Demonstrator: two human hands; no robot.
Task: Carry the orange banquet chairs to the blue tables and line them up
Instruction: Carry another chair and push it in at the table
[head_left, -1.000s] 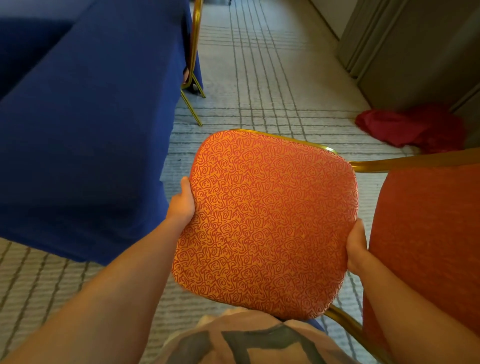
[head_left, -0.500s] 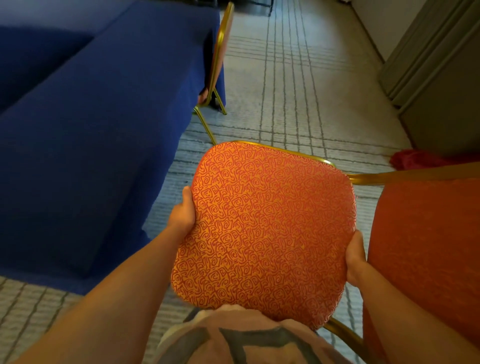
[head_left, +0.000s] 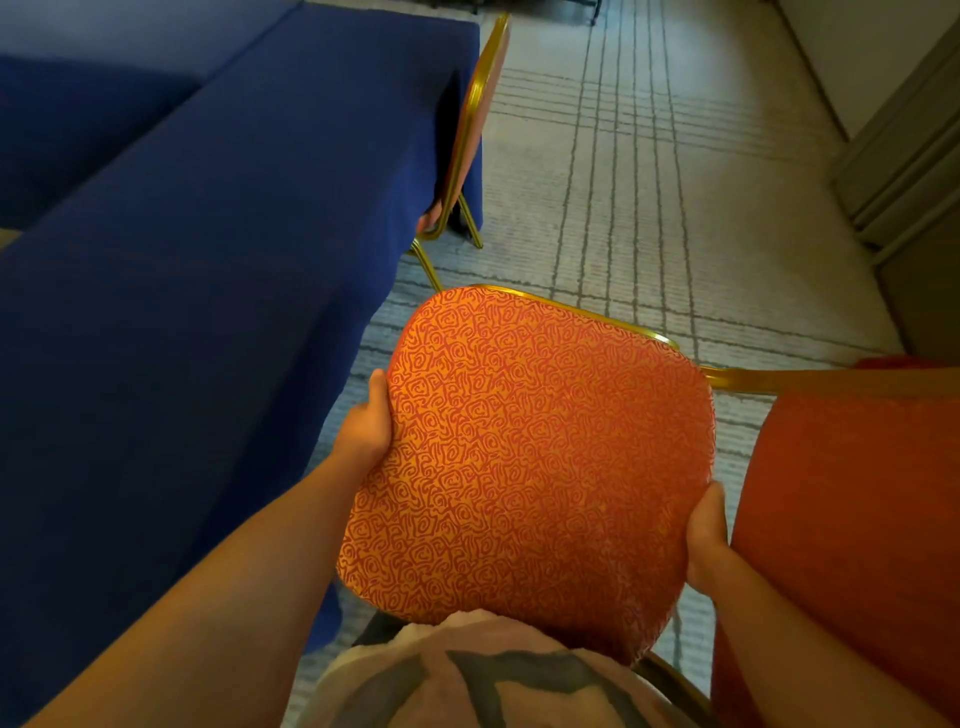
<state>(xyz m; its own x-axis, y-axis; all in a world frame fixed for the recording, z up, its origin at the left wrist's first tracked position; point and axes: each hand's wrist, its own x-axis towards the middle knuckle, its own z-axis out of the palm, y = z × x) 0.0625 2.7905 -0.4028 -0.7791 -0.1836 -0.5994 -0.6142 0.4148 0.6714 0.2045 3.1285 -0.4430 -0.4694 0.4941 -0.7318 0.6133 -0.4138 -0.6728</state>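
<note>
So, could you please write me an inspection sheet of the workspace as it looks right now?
Surface: striped carpet, open ahead.
Job's things: carried chair seat held up; its backrest at right; blue table at left; placed chair tucked against the table's far end.
Clutter: nothing seen.
Grippers: left hand and right hand each with a grip on a seat edge.
Cables: nothing seen.
Surroundings: wall panels at right.
</note>
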